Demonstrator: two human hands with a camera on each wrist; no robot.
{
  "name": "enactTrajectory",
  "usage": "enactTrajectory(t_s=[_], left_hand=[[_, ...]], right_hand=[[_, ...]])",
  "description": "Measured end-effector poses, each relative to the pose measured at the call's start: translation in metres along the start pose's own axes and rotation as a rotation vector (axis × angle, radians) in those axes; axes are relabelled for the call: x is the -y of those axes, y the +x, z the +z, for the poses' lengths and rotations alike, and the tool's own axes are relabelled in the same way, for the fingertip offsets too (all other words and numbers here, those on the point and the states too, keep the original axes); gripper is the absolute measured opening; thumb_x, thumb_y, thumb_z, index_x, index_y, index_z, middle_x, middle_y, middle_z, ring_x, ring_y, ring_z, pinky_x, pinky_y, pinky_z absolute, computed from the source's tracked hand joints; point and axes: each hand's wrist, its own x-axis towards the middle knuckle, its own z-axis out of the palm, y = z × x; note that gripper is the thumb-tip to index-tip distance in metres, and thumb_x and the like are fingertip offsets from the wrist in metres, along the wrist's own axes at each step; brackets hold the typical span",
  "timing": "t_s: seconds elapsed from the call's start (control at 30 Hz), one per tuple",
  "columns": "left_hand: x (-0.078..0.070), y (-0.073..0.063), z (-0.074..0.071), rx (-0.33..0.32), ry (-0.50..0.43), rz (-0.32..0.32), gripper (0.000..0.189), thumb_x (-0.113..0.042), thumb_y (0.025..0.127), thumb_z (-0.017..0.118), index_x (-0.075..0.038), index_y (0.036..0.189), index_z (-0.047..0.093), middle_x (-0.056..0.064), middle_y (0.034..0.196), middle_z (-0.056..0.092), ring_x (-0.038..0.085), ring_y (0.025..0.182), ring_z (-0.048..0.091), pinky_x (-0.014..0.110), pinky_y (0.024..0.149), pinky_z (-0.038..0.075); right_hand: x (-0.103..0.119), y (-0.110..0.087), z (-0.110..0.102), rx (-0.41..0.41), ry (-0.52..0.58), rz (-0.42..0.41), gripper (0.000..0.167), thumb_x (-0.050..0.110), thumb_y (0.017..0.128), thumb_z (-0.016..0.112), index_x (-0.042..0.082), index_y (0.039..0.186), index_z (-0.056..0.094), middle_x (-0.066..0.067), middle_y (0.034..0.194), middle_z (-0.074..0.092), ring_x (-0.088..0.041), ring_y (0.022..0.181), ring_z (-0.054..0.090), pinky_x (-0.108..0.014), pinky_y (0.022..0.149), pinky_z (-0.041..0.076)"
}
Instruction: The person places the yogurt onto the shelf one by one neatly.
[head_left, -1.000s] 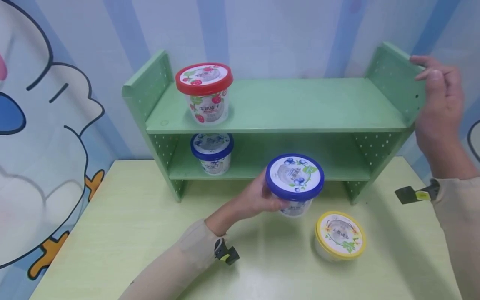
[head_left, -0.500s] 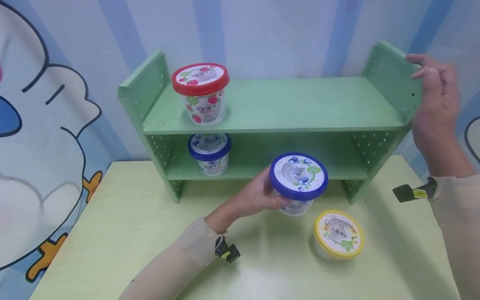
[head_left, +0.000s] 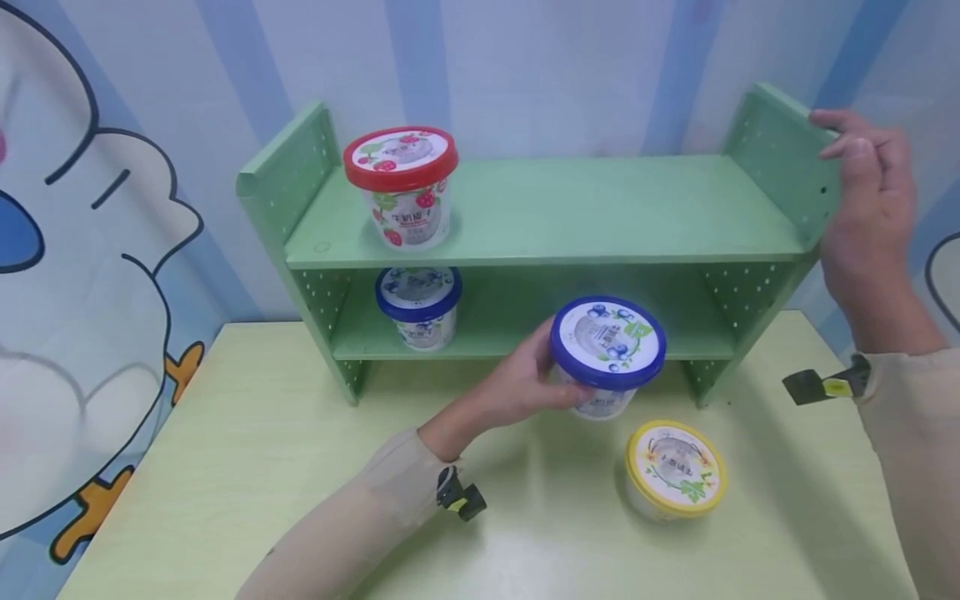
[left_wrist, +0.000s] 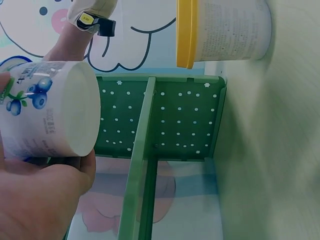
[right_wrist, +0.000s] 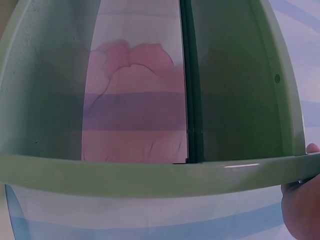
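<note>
My left hand (head_left: 528, 379) grips a blue-lidded cup with blueberry pictures (head_left: 607, 343), raised in front of the green shelf's lower tier. In the left wrist view the fingers curl around this cup (left_wrist: 45, 110), whose white base shows. My right hand (head_left: 870, 208) grips the edge of the right side panel of the green shelf (head_left: 795, 167); in the right wrist view fingers of the right hand (right_wrist: 302, 207) lie on both sides of that panel (right_wrist: 150, 176). A yellow-lidded cup (head_left: 675, 468) stands on the table below the held cup.
A red-lidded strawberry cup (head_left: 405, 193) stands at the left of the top tier. Beneath it, another blue-lidded cup (head_left: 420, 304) sits on the lower tier. The shelf stands on a pale table (head_left: 247, 467) against a striped wall with a cartoon figure (head_left: 82, 375).
My left hand has carried the blueberry cup right and slightly upward, toward the shelf's lower tier. The right hand stays on the side panel.
</note>
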Motion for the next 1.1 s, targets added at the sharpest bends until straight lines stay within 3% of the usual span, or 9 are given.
enactTrajectory(t_s=[0.07, 0.27, 0.47, 0.8, 1.1], left_hand=[[-0.001, 0.001, 0.001, -0.013, -0.002, -0.006, 0.083, -0.003, 0.077, 0.07, 0.002, 0.148, 0.027, 0.02, 0.142, 0.043, 0.02, 0.134, 0.039, 0.033, 0.113, 0.03], [-0.003, 0.005, 0.004, -0.063, 0.007, -0.043, 0.083, 0.001, 0.077, 0.071, 0.001, 0.149, 0.028, 0.019, 0.143, 0.043, 0.021, 0.135, 0.038, 0.033, 0.113, 0.029], [-0.003, 0.009, 0.007, -0.111, 0.029, -0.057, 0.08, 0.003, 0.078, 0.073, 0.0, 0.147, 0.032, 0.017, 0.141, 0.046, 0.022, 0.133, 0.041, 0.034, 0.111, 0.031], [-0.002, 0.017, 0.01, -0.153, 0.047, -0.031, 0.08, 0.002, 0.076, 0.075, 0.0, 0.146, 0.036, 0.015, 0.137, 0.05, 0.019, 0.124, 0.048, 0.034, 0.107, 0.038], [0.0, 0.022, 0.011, -0.155, 0.039, -0.029, 0.082, 0.004, 0.077, 0.076, 0.0, 0.147, 0.035, 0.015, 0.137, 0.049, 0.02, 0.124, 0.049, 0.03, 0.105, 0.04]], right_hand=[[0.0, 0.0, 0.0, -0.003, 0.026, 0.008, 0.018, 0.02, 0.105, 0.041, 0.009, 0.106, 0.056, 0.0, 0.143, 0.048, -0.02, 0.111, 0.05, -0.023, 0.077, 0.05], [0.0, 0.0, 0.002, 0.004, -0.095, -0.013, 0.022, 0.023, 0.106, 0.038, 0.011, 0.111, 0.055, 0.004, 0.144, 0.046, -0.018, 0.114, 0.048, -0.028, 0.08, 0.046], [-0.001, 0.0, 0.001, 0.0, 0.03, -0.006, 0.018, 0.019, 0.105, 0.041, 0.01, 0.107, 0.056, 0.0, 0.143, 0.048, -0.02, 0.111, 0.05, -0.024, 0.075, 0.05], [0.001, -0.001, 0.0, 0.003, -0.159, -0.032, 0.024, 0.022, 0.106, 0.033, 0.012, 0.112, 0.054, 0.006, 0.144, 0.046, -0.017, 0.118, 0.047, -0.029, 0.082, 0.042], [0.0, -0.001, 0.0, 0.0, -0.013, -0.008, 0.02, 0.021, 0.105, 0.04, 0.009, 0.109, 0.055, 0.001, 0.143, 0.047, -0.02, 0.114, 0.049, -0.027, 0.079, 0.048]])
